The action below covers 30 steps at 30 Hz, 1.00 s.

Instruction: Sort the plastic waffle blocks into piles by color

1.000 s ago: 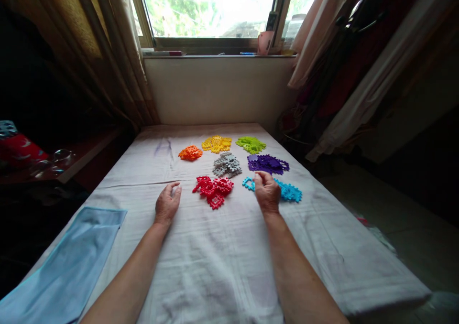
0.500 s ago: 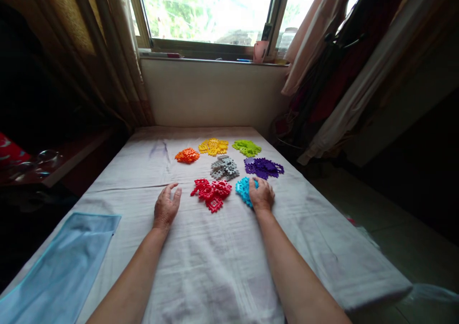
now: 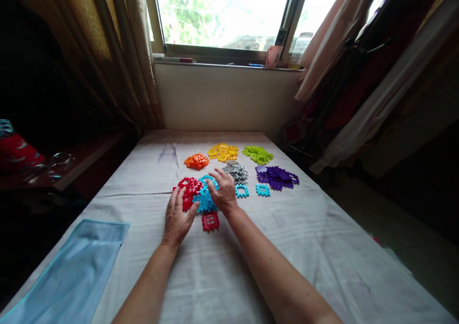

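My left hand (image 3: 179, 221) rests with fingers spread at the left of a pile of red interlocking plastic tiles (image 3: 191, 190). My right hand (image 3: 224, 193) curves against a heap of light blue interlocking tiles (image 3: 205, 200), its thumb apart from its fingers. The blue heap now touches and partly overlaps the red pile between both hands. One red tile (image 3: 210, 222) with a window pattern lies nearer to me. Two blue pieces, a square frame (image 3: 242, 190) and a window tile (image 3: 263, 190), lie apart to the right of my right hand.
Behind are piles of orange (image 3: 196, 161), yellow (image 3: 223, 152), green (image 3: 257, 155), grey (image 3: 235, 171) and purple tiles (image 3: 277, 177). A pale blue cloth or sheet (image 3: 75, 262) lies at the left on the white-covered table (image 3: 229, 286). A wall and window stand beyond.
My right hand has moved left with the blue heap, up against the red pile. Two blue pieces stayed behind at the right. My left hand has come in to the red pile.
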Tool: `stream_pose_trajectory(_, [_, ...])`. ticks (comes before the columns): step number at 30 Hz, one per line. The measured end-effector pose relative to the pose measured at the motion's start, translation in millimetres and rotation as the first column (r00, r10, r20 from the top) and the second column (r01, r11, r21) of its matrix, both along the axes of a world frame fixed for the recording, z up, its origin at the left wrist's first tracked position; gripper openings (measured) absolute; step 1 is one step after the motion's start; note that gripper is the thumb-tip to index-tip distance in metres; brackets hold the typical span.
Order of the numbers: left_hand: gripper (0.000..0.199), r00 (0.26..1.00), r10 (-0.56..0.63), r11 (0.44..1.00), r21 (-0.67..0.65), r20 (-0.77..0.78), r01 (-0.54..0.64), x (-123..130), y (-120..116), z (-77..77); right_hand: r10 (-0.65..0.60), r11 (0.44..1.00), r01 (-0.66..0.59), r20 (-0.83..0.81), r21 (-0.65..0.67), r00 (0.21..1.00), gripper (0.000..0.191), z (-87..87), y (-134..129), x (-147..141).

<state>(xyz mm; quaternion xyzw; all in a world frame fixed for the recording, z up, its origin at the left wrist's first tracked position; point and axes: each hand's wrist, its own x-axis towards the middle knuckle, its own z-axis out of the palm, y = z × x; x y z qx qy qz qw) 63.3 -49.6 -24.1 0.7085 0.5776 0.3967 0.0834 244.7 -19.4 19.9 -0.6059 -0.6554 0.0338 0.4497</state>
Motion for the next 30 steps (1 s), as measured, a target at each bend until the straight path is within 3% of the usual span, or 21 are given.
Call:
stream_pose_trajectory(1, [0.073, 0.999, -0.006, 1.0, -0.019, -0.037, 0.006, 1.7, -1.9, 0.9, -0.03, 0.999, 0.03, 0.007, 0.027, 1.0, 0.029, 5.7, 5.0, 25.0])
stream_pose_trajectory(3, [0.082, 0.99, -0.038, 0.997, -0.077, -0.134, 0.028, 6.4, -6.5, 2.8, -0.233, 0.972, 0.233, -0.01, 0.003, 0.972, 0.029, 13.8, 14.3, 89.4])
stream_pose_trajectory(4, [0.087, 0.98, -0.066, 0.993, -0.11, -0.186, 0.047, 9.1, -8.8, 3.5, -0.357, 0.933, 0.355, -0.013, -0.056, 0.934, 0.029, 15.9, 17.7, 124.5])
stream_pose_trajectory(6, [0.094, 0.954, -0.121, 0.983, -0.164, -0.273, 0.078, 14.3, -12.7, 4.2, -0.582, 0.79, 0.562, -0.011, -0.245, 0.813, 0.031, 16.3, 21.6, 189.3])
stream_pose_trajectory(8, [0.094, 0.936, -0.138, 0.978, -0.192, -0.325, 0.078, 18.2, -14.4, 4.3, -0.64, 0.729, 0.601, -0.013, -0.328, 0.768, 0.034, 12.7, 22.5, 235.3])
stream_pose_trajectory(10, [0.089, 0.931, -0.105, 0.98, -0.196, -0.35, 0.037, 20.8, -12.7, 5.0, -0.623, 0.726, 0.569, -0.019, -0.386, 0.782, 0.031, 6.5, 23.5, 256.4])
stream_pose_trajectory(14, [0.08, 0.927, 0.0, 0.983, -0.17, -0.374, -0.069, 23.2, 1.7, 10.6, -0.449, 0.832, 0.392, -0.062, -0.394, 0.891, 0.03, -8.3, 34.1, 238.5])
stream_pose_trajectory(18, [0.07, 0.927, 0.052, 0.985, -0.136, -0.373, -0.11, 21.7, 20.9, 14.9, -0.218, 0.936, 0.173, -0.117, -0.308, 0.969, 0.029, -19.1, 49.1, 185.8])
stream_pose_trajectory(21, [0.065, 0.944, 0.075, 0.987, -0.11, -0.322, -0.117, 15.5, 31.2, 11.2, -0.006, 0.979, -0.017, -0.117, -0.202, 0.993, 0.031, -21.3, 49.1, 138.0])
stream_pose_trajectory(24, [0.061, 0.96, 0.111, 0.987, -0.083, -0.255, -0.136, 6.8, 37.3, 3.6, 0.223, 0.964, -0.231, -0.072, -0.131, 0.972, 0.037, -16.0, 39.7, 90.3])
stream_pose_trajectory(26, [0.061, 0.969, 0.119, 0.99, -0.043, -0.217, -0.131, 2.0, 39.3, -0.9, 0.395, 0.911, -0.398, -0.051, -0.108, 0.917, 0.041, -7.6, 38.6, 70.8])
stream_pose_trajectory(28, [0.06, 0.975, 0.116, 0.993, 0.005, -0.192, -0.117, -0.7, 39.8, -3.5, 0.474, 0.878, -0.474, -0.023, -0.064, 0.88, 0.041, 3.6, 50.8, 72.4])
stream_pose_trajectory(30, [0.058, 0.977, 0.111, 0.994, 0.032, -0.183, -0.106, -1.0, 39.0, -4.1, 0.398, 0.917, -0.399, -0.032, -0.008, 0.917, 0.036, 14.4, 78.4, 98.4])
